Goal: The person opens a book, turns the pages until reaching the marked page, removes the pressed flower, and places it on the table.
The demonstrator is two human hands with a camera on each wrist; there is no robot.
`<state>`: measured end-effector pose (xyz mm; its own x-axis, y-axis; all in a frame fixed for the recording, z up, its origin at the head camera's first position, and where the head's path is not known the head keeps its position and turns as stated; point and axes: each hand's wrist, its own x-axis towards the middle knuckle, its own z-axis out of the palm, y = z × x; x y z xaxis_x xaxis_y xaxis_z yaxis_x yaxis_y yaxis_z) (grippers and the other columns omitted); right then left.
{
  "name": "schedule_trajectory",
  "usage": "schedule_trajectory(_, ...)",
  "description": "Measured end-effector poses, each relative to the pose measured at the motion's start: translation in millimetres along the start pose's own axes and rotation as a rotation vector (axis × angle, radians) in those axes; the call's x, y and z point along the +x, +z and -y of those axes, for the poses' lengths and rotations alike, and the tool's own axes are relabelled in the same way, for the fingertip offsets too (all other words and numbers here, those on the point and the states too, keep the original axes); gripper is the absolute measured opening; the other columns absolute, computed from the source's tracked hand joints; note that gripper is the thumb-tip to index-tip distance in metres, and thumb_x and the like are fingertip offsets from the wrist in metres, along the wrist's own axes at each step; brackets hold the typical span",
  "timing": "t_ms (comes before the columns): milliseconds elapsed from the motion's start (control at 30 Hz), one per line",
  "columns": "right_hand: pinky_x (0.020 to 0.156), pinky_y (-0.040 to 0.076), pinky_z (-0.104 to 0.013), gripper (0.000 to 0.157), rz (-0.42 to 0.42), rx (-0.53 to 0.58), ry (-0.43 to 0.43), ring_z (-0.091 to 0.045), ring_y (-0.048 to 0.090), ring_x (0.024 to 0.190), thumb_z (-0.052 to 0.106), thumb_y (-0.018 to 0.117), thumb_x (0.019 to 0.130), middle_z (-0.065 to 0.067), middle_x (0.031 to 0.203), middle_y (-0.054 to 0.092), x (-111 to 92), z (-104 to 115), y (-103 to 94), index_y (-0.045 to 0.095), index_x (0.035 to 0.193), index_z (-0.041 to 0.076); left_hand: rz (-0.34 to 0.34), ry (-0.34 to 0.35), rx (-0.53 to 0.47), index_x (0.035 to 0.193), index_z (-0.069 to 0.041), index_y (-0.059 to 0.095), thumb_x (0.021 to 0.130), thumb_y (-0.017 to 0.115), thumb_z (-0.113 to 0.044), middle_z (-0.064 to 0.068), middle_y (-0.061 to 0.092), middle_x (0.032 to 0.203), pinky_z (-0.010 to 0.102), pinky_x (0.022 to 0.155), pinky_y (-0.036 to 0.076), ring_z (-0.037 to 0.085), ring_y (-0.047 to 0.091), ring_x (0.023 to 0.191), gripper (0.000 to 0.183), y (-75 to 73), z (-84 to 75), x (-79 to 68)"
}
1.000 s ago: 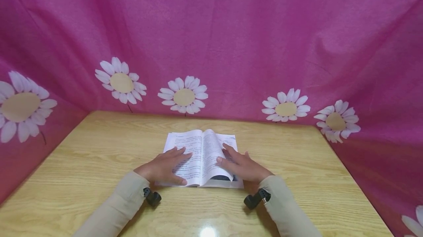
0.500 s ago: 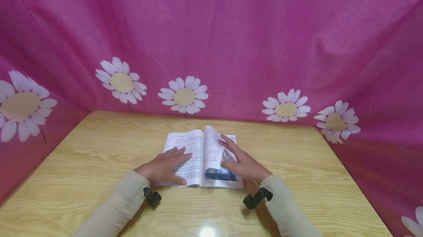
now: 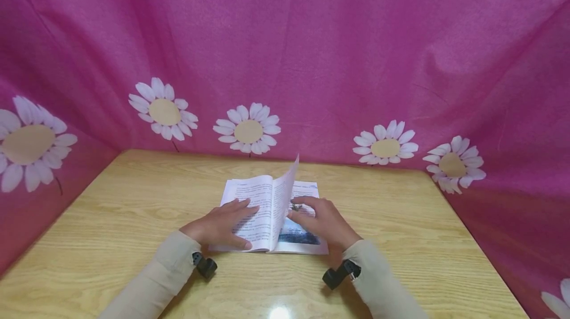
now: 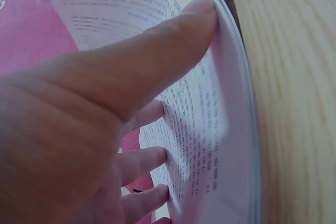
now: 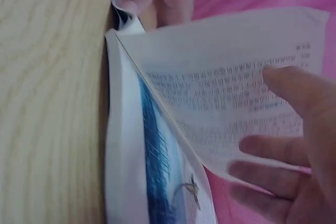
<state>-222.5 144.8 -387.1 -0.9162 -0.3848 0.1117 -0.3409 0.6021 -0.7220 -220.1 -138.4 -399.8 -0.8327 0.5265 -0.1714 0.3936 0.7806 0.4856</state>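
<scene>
An open book (image 3: 249,185) lies on the table, its left page covered in printed text. My left hand (image 3: 222,222) rests spread on that page; in the left wrist view its thumb (image 4: 173,40) lies along the lower edge. One page (image 3: 285,190) stands raised near the middle of the book. My right hand (image 3: 327,220) is at this page's right side, thumb and fingertips against or close to it. In the right wrist view, the thumb and fingers (image 5: 273,150) all show on the same face of the raised page (image 5: 226,87). Beneath it is a page with a blue picture (image 3: 298,235).
The book sits on a wooden table (image 3: 156,185). A pink cloth with white daisies (image 3: 285,62) hangs behind the table and along both sides. Each wrist, in a beige sleeve, carries a small black camera (image 3: 205,264).
The right hand has moved left, and the page has gone from curling over the right side to standing up. More of the picture page shows. The left hand has stayed in place.
</scene>
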Motion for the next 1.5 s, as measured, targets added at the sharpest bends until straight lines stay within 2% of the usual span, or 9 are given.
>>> schedule_trajectory(267, 0.103, 0.041, -0.047, 0.045, 0.107, -0.072, -0.148, -0.022, 0.055, 0.121, 0.044, 0.063, 0.091, -0.002, 0.124, 0.065, -0.8, 0.1, 16.0, 0.065, 0.124, 0.013, 0.015, 0.014, -0.066, 0.151, -0.024, 0.034, 0.076, 0.076, -0.052, 0.007, 0.018, 0.160, 0.062, 0.112, 0.013, 0.032, 0.010, 0.147, 0.091, -0.5, 6.3, -1.5)
schedule_trajectory(500, 0.101, 0.043, -0.039, 0.045, 0.139, -0.093, -0.302, -0.018, 0.058, 0.117, 0.037, 0.064, 0.092, -0.004, 0.124, 0.065, -2.6, 2.4, 26.7, 0.063, 0.127, 0.010, -0.008, -0.051, -0.159, 0.149, -0.027, 0.038, 0.077, 0.075, -0.052, 0.000, 0.029, 0.156, 0.057, 0.112, 0.022, 0.027, 0.024, 0.144, 0.084, -3.6, 17.5, -4.5)
schedule_trajectory(667, 0.101, 0.043, -0.039, 0.049, 0.205, -0.085, -0.283, -0.014, 0.057, 0.118, 0.043, 0.062, 0.093, -0.001, 0.130, 0.062, 0.7, 9.2, 29.9, 0.058, 0.134, 0.017, -0.096, -0.054, -0.211, 0.145, -0.023, 0.045, 0.089, 0.065, -0.047, -0.001, 0.043, 0.148, 0.055, 0.111, 0.027, 0.027, 0.034, 0.138, 0.064, -13.0, 22.3, -7.4)
schedule_trajectory(800, 0.107, 0.036, -0.044, 0.052, 0.239, -0.089, -0.265, -0.014, 0.054, 0.122, 0.043, 0.061, 0.093, 0.000, 0.134, 0.058, 1.1, 11.6, 31.3, 0.054, 0.137, 0.017, -0.146, -0.094, -0.305, 0.144, -0.029, 0.045, 0.094, 0.054, -0.052, -0.003, 0.042, 0.148, 0.055, 0.111, 0.026, 0.025, 0.034, 0.139, 0.055, -18.1, 29.8, -7.3)
schedule_trajectory(1000, 0.115, 0.020, -0.047, 0.054, 0.284, -0.117, -0.248, -0.011, 0.038, 0.137, 0.049, 0.057, 0.094, 0.003, 0.147, 0.045, -4.6, 14.1, 34.1, 0.052, 0.140, 0.020, -0.248, -0.060, -0.470, 0.143, -0.023, 0.045, 0.102, 0.048, -0.031, 0.001, 0.047, 0.144, 0.053, 0.111, 0.028, 0.025, 0.039, 0.136, 0.042, -19.3, 40.4, -0.6)
schedule_trajectory(1067, 0.117, 0.012, -0.049, 0.055, 0.299, -0.146, -0.246, -0.011, 0.031, 0.140, 0.052, 0.054, 0.094, 0.002, 0.151, 0.040, -7.3, 15.6, 34.9, 0.052, 0.139, 0.021, -0.271, -0.069, -0.496, 0.142, -0.026, 0.045, 0.103, 0.046, -0.029, -0.001, 0.047, 0.144, 0.053, 0.111, 0.027, 0.022, 0.039, 0.135, 0.040, -19.5, 41.5, 1.8)
schedule_trajectory(1233, 0.116, 0.011, -0.053, 0.058, 0.310, -0.208, -0.272, -0.014, 0.027, 0.143, 0.058, 0.047, 0.095, -0.002, 0.153, 0.036, -10.9, 17.3, 39.9, 0.053, 0.138, 0.020, -0.298, -0.180, -0.625, 0.142, -0.040, 0.040, 0.101, 0.047, -0.039, -0.007, 0.046, 0.141, 0.050, 0.109, 0.032, 0.021, 0.045, 0.128, 0.041, -24.2, 38.3, -0.1)
schedule_trajectory(1367, 0.115, 0.013, -0.055, 0.060, 0.284, -0.267, -0.295, -0.017, 0.028, 0.143, 0.059, 0.045, 0.095, -0.005, 0.153, 0.037, -12.3, 19.0, 43.3, 0.054, 0.138, 0.019, -0.326, -0.161, -0.537, 0.149, -0.037, 0.031, 0.097, 0.056, -0.038, 0.000, 0.035, 0.149, 0.054, 0.107, 0.034, 0.029, 0.040, 0.134, 0.057, -33.1, 31.9, -4.3)
schedule_trajectory(1500, 0.114, 0.017, -0.056, 0.058, 0.252, -0.333, -0.321, -0.019, 0.030, 0.142, 0.057, 0.047, 0.096, -0.008, 0.152, 0.037, -14.2, 21.7, 46.0, 0.054, 0.138, 0.017, -0.315, -0.025, -0.270, 0.151, -0.025, 0.032, 0.089, 0.069, -0.036, 0.009, 0.024, 0.157, 0.061, 0.108, 0.026, 0.035, 0.025, 0.142, 0.072, -38.2, 20.4, -5.0)
